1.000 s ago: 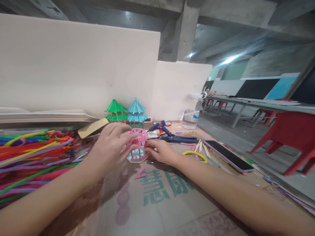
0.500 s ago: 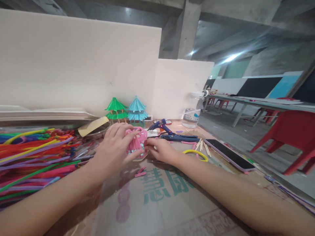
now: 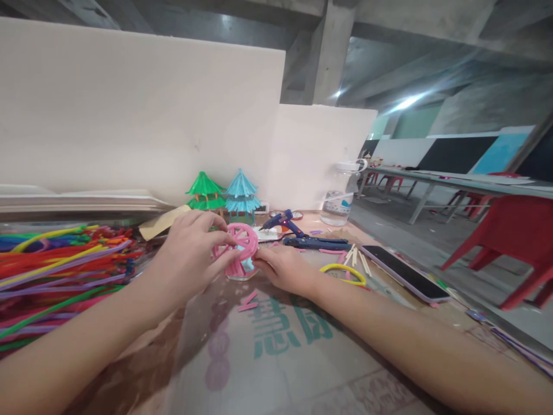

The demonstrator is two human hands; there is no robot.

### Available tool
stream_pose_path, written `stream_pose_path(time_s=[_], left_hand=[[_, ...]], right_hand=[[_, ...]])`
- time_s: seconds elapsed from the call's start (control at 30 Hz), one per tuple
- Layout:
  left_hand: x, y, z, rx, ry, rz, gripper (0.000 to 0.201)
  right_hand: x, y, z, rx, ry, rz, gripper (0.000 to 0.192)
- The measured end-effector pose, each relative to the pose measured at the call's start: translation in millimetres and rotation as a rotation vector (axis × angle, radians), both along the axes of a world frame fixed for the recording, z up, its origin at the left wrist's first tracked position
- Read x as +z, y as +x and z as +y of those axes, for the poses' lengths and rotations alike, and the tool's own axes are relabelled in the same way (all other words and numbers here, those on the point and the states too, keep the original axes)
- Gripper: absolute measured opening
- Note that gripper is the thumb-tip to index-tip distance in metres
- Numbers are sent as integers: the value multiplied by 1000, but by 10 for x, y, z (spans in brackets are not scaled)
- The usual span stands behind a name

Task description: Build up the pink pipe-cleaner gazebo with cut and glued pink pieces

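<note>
Pink strips make up the small openwork model at the centre of the frame, its spoked ring tilted over a pale blue base. The left hand grasps that ring from its left side, thumb below and fingers above. The right hand has its fingertips pinched on the model's right edge, the tips partly hidden from view.

Just below the model, near the middle of the frame, short pink pieces lie on a clear sheet printed with green characters. Behind the hands stand a green pavilion and a light blue pavilion, side by side before a white panel. Right of centre come a blue glue gun, a dark blue tool, a yellow loop, pale sticks and a phone lying face up; a clear bottle stands above them. A heap of many-coloured fuzzy stems fills the left edge, and a red chair stands at the far right
</note>
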State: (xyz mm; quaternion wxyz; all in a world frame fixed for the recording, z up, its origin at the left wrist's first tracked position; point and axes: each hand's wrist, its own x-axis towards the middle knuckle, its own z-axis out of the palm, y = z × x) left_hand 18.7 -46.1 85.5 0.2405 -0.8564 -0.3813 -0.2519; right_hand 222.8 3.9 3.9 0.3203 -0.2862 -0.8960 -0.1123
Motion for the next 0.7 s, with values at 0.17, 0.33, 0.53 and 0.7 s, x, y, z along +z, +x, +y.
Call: stream_pose_path(time_s=[0.17, 0.33, 0.53, 0.7], left_hand=[[-10, 11, 9, -52, -70, -48, 25], [40, 30, -6, -123, -307, -257, 26], [175, -6, -87, -389, -717, -730, 28], [311, -111, -127, -333, -767, -798, 34]], right_hand=[[-2, -7, 1, 17, 26, -9, 20], [11, -11, -10, 29, 9, -38, 22], [35, -16, -31, -3, -34, -43, 19], [21, -18, -5, -27, -128, 20, 14]])
